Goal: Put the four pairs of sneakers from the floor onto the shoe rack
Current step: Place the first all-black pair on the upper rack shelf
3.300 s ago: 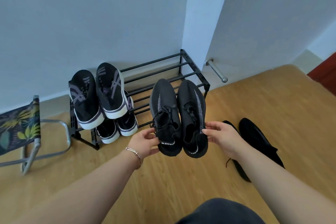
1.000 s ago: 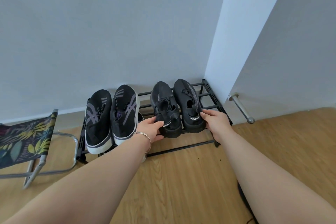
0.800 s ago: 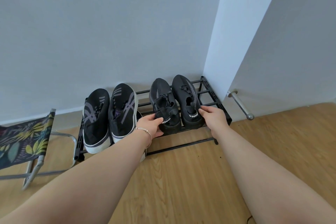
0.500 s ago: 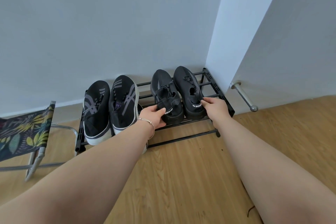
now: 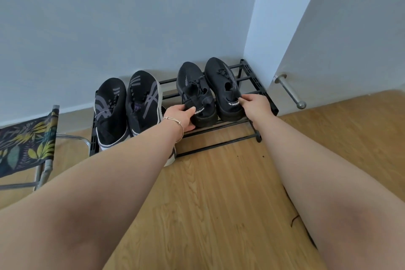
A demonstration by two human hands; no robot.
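A black metal shoe rack stands against the wall. On the right half of its top tier sit two black knit sneakers, the left one and the right one, toes to the wall. My left hand grips the heel of the left knit sneaker. My right hand pinches the heel of the right one. A black pair with grey-purple stripes and white soles fills the top tier's left half. Below it a white-soled shoe pokes out from the lower tier, mostly hidden by my left arm.
A folding stool with leaf-print fabric stands left of the rack. A metal door stop juts from the wall on the right. A white wall corner rises behind the rack's right end. Wooden floor lies in front.
Both hands carried the black knit pair from above the floor onto the rack's top tier, right half, and pushed it back toward the wall. In the last half second the hands barely moved.
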